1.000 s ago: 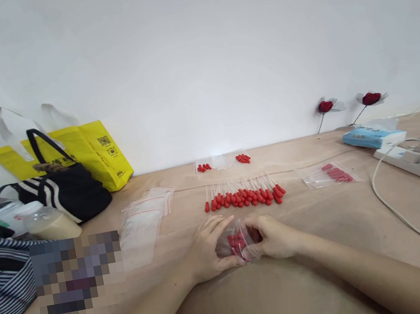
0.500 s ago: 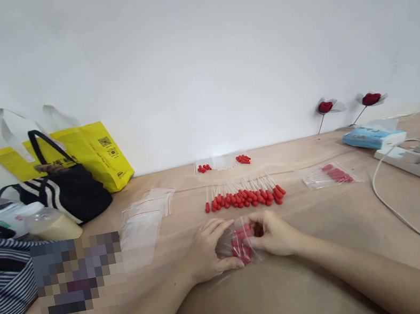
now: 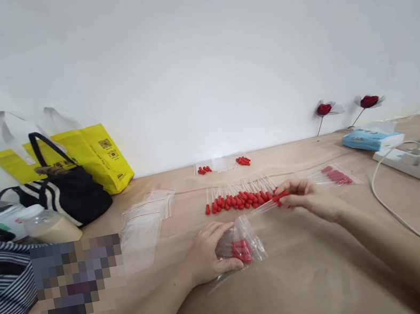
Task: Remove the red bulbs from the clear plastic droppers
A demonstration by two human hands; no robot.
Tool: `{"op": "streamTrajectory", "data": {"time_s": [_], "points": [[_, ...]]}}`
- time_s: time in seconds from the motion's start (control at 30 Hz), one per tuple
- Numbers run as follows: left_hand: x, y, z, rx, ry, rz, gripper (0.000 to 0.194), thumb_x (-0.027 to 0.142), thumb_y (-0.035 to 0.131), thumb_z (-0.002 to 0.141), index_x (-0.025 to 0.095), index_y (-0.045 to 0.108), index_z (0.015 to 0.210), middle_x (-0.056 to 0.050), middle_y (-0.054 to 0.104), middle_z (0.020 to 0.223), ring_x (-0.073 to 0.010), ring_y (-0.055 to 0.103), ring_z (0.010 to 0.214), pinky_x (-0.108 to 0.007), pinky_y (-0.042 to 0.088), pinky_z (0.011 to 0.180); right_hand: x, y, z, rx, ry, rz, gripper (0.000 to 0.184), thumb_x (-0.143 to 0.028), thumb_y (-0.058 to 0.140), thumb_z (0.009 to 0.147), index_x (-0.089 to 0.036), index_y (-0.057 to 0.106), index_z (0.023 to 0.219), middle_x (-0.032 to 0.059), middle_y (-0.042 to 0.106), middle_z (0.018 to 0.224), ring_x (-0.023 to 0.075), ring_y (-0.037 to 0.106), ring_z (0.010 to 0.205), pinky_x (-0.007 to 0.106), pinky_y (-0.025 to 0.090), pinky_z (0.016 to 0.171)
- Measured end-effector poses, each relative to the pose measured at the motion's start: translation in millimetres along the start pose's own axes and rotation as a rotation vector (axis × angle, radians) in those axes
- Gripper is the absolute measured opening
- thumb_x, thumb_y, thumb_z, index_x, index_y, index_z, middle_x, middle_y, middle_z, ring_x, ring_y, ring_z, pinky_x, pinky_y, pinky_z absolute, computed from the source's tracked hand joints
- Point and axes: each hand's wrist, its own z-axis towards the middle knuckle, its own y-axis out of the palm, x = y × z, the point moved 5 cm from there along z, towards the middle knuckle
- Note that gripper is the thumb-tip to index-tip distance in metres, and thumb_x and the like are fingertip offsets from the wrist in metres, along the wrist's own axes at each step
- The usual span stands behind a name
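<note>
Pinching red-tipped sticks [image 3: 281,196], number unclear, the right grip [image 3: 310,200]; left grip [image 3: 208,255] curled around a clear bag [image 3: 255,246].

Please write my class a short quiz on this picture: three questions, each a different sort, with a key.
1. True or false: the left hand is holding a clear bag.
2. What does the right hand pinch?
(a) a bottle
(b) red-tipped sticks
(c) a cable
3. How many red flowers show against the wall?

Key: 1. True. 2. (b). 3. Two.
</note>
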Motion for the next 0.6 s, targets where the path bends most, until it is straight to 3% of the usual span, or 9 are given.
{"op": "streamTrajectory", "data": {"time_s": [0.13, 0.27, 0.43, 0.6], "points": [[0.1, 0.1, 0.7, -0.011, -0.005, -0.004, 0.072, 0.054, 0.065, 0.057, 0.02, 0.046, 0.117, -0.009, 0.053, 0.114, -0.0254, 0.049, 0.104, -0.04, 0.039, 0.088, -8.5, -39.1, 5.6, 0.264, -0.177, -0.224, 0.025, -0.036, 0.062, 0.065, -0.016, 0.058, 0.079, 0.0047, 0.063, 0.073, 0.0143, 0.058, 0.062, 0.028, 0.048, 0.058], [1.2, -0.8, 0.7, -0.01, -0.015, 0.006, 0.071, 0.054, 0.065, 0.057, 0.02, 0.046, 0.116, -0.009, 0.052, 0.115, -0.0257, 0.048, 0.105, -0.04, 0.039, 0.089, -2.4, -38.0, 13.6, 0.395, -0.397, -0.62, 0.02, -0.028, 0.051, 0.073, -0.017, 0.06, 0.087, 0.0068, 0.064, 0.08, 0.0162, 0.06, 0.066, 0.03, 0.049, 0.063], [0.8, -0.5, 0.1, -0.016, -0.003, 0.007, 0.07, 0.054, 0.065, 0.058, 0.021, 0.046, 0.117, -0.008, 0.053, 0.114, -0.0255, 0.048, 0.105, -0.04, 0.039, 0.089, 16.3, -17.1, 24.5, 0.335, -0.591, -1.05, 0.027, -0.019, 0.039, 0.079, -0.02, 0.062, 0.094, 0.0083, 0.061, 0.097, 0.0192, 0.059, 0.085, 0.032, 0.047, 0.073], [-1.6, -0.7, -0.7, -0.008, -0.007, -0.001, 0.07, 0.054, 0.065, 0.058, 0.022, 0.046, 0.117, -0.008, 0.053, 0.115, -0.0251, 0.048, 0.105, -0.04, 0.038, 0.089, 24.0, -9.8, 28.8, 0.233, -0.569, -1.214, 0.029, -0.018, 0.038, 0.083, -0.02, 0.058, 0.102, 0.0085, 0.061, 0.097, 0.019, 0.057, 0.087, 0.03, 0.045, 0.076]]}}
